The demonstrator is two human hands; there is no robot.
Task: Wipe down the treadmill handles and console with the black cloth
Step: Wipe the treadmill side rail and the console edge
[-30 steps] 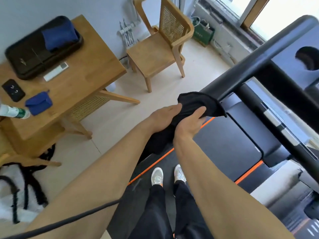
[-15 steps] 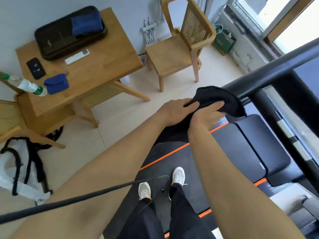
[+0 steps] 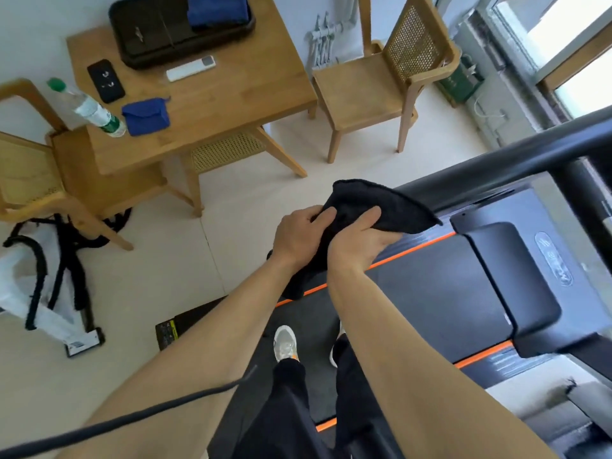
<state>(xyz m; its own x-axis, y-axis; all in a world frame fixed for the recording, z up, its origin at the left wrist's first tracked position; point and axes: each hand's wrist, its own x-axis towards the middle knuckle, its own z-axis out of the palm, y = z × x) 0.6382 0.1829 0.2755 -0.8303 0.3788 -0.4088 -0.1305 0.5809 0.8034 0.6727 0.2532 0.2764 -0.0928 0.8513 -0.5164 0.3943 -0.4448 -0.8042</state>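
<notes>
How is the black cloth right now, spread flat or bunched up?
Bunched. The cloth is gathered between both hands: left hand, right hand. One end is draped over the handle; the other hangs below the left hand.

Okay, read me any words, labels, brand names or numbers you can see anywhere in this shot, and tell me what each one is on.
None can be read.
Oval logo on the treadmill motor cover: blurred.
Print on the treadmill side rail: too small.
Yellow-and-black label on the treadmill's rear end: too small.
Water bottle label: blurred.
Tag on the floor: too small.
</notes>
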